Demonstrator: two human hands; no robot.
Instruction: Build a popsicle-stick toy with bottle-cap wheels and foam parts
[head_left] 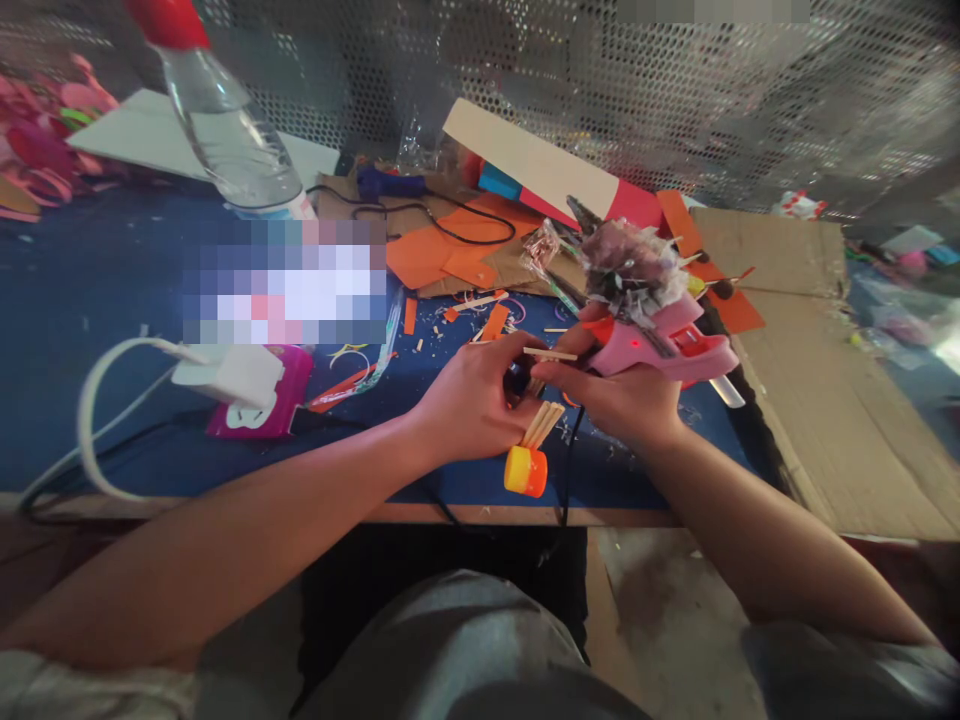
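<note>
My left hand [476, 395] is closed round a small model of wooden sticks [541, 428]. Several parallel sticks stick out below its fingers, and a round yellow-and-orange cap [526, 471] is at their lower end. My right hand [630, 397] meets it from the other side, thumb and fingers pinching the model near a short crosswise stick [550, 354]. Fingers hide the model's middle, where something dark shows. Just beyond my right hand is a pink glue gun [637, 345] with a small red light. A clear glue stick [727, 391] shows near its rear.
At the left, a white charger [225, 375] sits in a magenta power strip [300, 385], near a red-capped bottle [232, 140]. Orange paper scraps [431, 250] and wood bits lie behind my hands. Cardboard [847, 400] covers the right side; a perforated metal panel [360, 70] stands behind.
</note>
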